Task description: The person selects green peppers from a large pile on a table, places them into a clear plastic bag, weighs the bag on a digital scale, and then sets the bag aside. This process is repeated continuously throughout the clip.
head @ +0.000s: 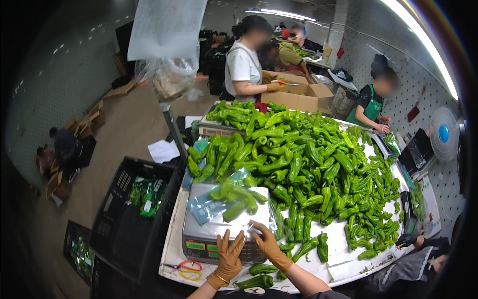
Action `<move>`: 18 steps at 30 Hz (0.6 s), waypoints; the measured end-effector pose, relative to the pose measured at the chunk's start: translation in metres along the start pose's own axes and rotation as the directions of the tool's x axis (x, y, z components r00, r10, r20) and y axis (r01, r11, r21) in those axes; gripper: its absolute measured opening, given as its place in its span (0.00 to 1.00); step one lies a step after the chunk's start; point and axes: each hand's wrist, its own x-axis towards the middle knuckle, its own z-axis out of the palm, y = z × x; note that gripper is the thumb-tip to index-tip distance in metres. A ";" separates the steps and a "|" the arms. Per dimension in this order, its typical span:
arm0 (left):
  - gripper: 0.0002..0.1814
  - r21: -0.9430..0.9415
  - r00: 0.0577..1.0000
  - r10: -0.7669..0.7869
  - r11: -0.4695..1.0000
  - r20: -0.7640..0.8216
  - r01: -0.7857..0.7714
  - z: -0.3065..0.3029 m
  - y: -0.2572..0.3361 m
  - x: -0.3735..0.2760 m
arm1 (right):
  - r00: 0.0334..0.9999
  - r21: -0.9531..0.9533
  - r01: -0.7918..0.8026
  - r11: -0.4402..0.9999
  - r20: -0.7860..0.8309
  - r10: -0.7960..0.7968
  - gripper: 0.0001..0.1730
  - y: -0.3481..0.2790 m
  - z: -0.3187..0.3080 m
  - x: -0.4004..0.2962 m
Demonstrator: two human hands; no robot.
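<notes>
My left hand (228, 258), in a brown glove, is spread with fingers apart over the front panel of a digital scale (188, 228). My right hand (270, 246), gloved the same way, has its fingers apart and bent at the scale's front right, against the edge of a clear plastic bag (203, 207). Whether those fingers touch the film is hard to tell. The bag, slightly blurred, lies on the scale's pan with several green peppers (235, 209) in it. Behind and to the right spreads a large heap of green peppers (298, 160).
Red-and-yellow-handled scissors (190, 270) lie left of my left hand. A black crate (115, 239) with green bags (147, 196) stands left of the table (172, 239). Co-workers stand behind a cardboard box (287, 101) and at another scale (384, 145); a black-gloved hand (406, 240) is at right.
</notes>
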 end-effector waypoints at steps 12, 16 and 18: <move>0.42 -0.015 1.000 0.000 1.000 0.006 0.000 -0.008 -0.009 -0.011 | 0.743 -0.536 -0.019 0.844 -0.572 -0.347 0.12 0.035 -0.221 0.070; 0.43 -0.036 1.000 -0.019 0.999 0.022 0.020 -0.009 -0.009 -0.007 | 0.784 -0.658 -0.134 0.741 -0.528 -0.327 0.23 0.050 -0.265 0.145; 0.37 -0.012 1.000 0.017 1.000 0.018 -0.016 -0.012 -0.014 -0.005 | 0.811 -0.771 -0.172 0.613 -0.464 -0.356 0.30 0.027 -0.249 0.187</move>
